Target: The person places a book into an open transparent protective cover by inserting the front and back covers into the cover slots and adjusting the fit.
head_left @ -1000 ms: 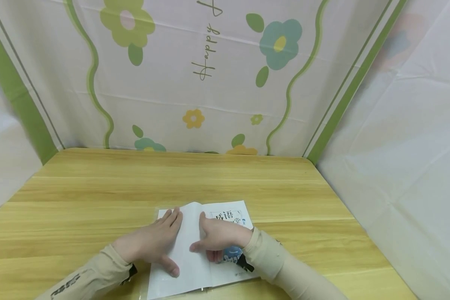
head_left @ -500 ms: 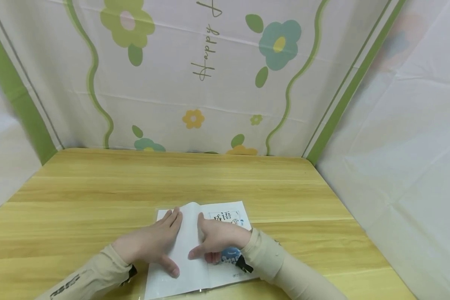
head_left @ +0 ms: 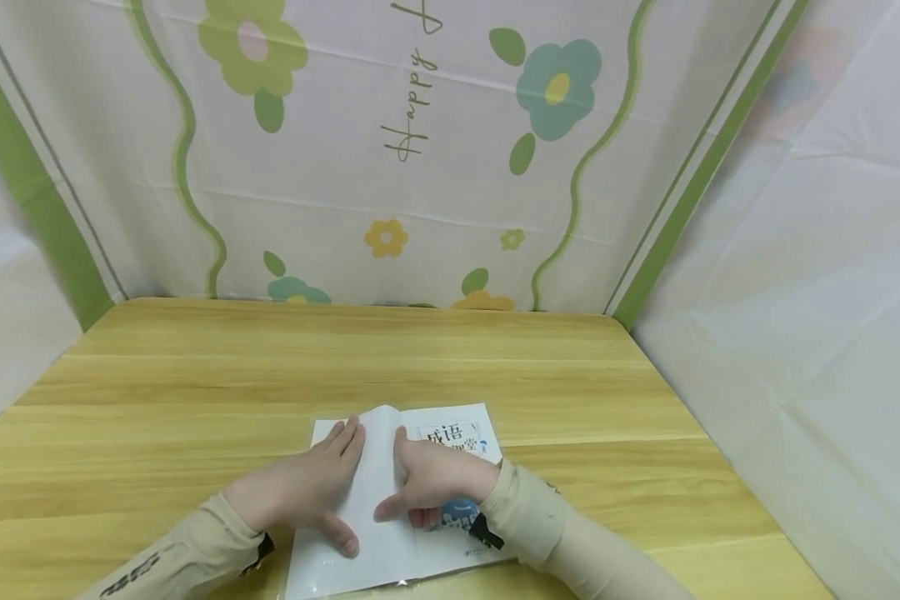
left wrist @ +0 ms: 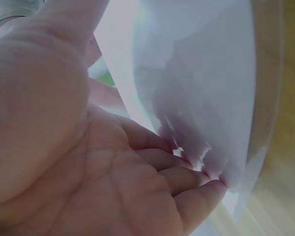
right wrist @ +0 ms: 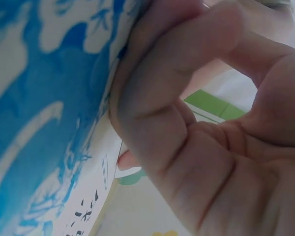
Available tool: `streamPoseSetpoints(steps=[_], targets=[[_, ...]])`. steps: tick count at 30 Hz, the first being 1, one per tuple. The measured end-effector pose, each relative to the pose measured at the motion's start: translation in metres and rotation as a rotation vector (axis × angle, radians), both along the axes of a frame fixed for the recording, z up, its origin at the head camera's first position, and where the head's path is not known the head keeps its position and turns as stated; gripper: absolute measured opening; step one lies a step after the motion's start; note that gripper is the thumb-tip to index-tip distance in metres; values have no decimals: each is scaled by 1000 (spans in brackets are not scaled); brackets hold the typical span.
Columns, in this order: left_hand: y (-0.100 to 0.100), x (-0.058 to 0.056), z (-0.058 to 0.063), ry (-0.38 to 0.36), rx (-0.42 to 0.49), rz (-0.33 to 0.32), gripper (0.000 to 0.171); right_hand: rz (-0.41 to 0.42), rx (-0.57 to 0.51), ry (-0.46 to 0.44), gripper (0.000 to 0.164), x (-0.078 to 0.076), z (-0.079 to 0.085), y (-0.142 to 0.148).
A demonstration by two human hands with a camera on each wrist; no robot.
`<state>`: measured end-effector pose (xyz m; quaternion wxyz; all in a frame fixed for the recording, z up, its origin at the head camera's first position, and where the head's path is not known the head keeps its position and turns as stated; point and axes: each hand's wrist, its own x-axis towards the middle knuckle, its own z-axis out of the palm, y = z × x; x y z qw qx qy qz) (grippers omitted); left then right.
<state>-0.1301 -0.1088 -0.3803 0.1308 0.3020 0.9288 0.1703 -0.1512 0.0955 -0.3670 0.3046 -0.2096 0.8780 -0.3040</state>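
Note:
A book [head_left: 450,417] with a clear plastic cover lies open at the table's near side. Its right page carries dark Chinese characters and a blue picture [head_left: 461,512]. On the left is a plain white page [head_left: 378,467] that bulges near the fold. My left hand [head_left: 300,487] rests on this page with fingers extended and thumb spread; in the left wrist view the fingertips [left wrist: 216,184] meet the white sheet. My right hand [head_left: 435,479] presses beside the fold, index finger along it, thumb over the left page. Its other fingers [right wrist: 157,98] curl against the printed page, holding nothing.
The wood-grain table [head_left: 390,358] extends beyond the book to a flowered cloth [head_left: 450,183] at the back. White cloth [head_left: 817,333] also hangs along the right side. A transparent cover edge [left wrist: 278,98] sticks out past the left page.
The right hand has slid slightly left and toward the near edge along the fold. The book has shifted slightly left with it, while the left hand stays nearly still.

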Motion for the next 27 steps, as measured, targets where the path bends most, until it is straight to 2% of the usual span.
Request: streamPoseSetpoints(steps=[7,22,27], targets=[[-1,1,2,-35,27,15,140,27,-4,-10,88,-3,0,1],[1,2,1,-30,23,9,140,6,9,68,89,3,-1,-3],[1,2,1,-40,28,6,140,9,5,38,89,2,1,-1]])
